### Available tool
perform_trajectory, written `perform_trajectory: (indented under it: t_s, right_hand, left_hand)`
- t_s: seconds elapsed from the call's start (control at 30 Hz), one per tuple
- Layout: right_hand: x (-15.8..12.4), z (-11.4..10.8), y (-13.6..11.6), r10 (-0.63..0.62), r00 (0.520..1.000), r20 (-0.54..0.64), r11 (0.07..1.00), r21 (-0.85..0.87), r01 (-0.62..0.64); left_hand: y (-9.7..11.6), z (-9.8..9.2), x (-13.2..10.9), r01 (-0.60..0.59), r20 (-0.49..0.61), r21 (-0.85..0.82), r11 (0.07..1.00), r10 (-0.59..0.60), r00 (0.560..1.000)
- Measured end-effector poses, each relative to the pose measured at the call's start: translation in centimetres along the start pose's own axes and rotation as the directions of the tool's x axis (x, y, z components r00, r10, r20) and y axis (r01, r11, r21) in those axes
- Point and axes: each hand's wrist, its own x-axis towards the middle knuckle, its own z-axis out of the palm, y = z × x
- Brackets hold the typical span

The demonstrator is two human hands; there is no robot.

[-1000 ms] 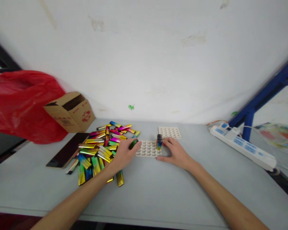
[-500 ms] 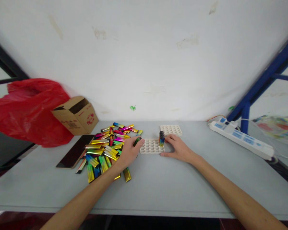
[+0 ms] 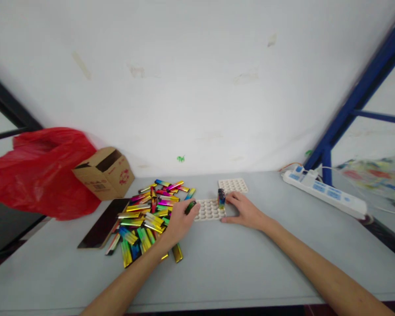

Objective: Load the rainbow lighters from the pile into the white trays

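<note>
My left hand [image 3: 179, 222] is closed around a green and black lighter [image 3: 190, 207], holding it at the left edge of a white tray with round holes [image 3: 208, 212]. My right hand [image 3: 246, 211] lies with its fingers spread on the table at the tray's right edge, touching it. Two or three lighters [image 3: 221, 198] stand upright in the tray's far right corner, just by my right fingertips. A heap of shiny multicoloured lighters [image 3: 149, 211] lies to the left of my left hand.
A second white holed tray [image 3: 233, 185] lies behind the first. A cardboard box [image 3: 103, 173] and a red plastic bag [image 3: 39, 171] sit at the back left, with a dark flat slab [image 3: 100, 223] beside the heap. A white power strip [image 3: 324, 194] lies at the right.
My head has tilted, so the table sits lower in view. My left hand with the lighter has edged slightly toward the tray. My right hand stays by the tray.
</note>
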Motion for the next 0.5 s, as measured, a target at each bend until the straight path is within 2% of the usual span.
perform_trajectory:
  t_s: [0.13,0.37,0.5]
  right_hand:
    - [-0.2,-0.1,0.0,0.001,1.0,-0.002,1.0,-0.007,-0.001]
    - [-0.6,-0.2,-0.2,-0.004,1.0,0.001,1.0,0.016,0.004]
    - [-0.8,-0.3,-0.3,0.014,1.0,0.0,1.0,0.027,-0.014]
  left_hand:
    - [0.0,0.1,-0.2,-0.006,0.007,-0.028,1.0,0.006,1.0]
    - [-0.1,-0.1,-1.2,0.063,0.025,-0.199,0.978,-0.059,0.998]
    - [-0.5,-0.2,-1.7,0.091,0.022,-0.206,0.974,-0.089,0.996]
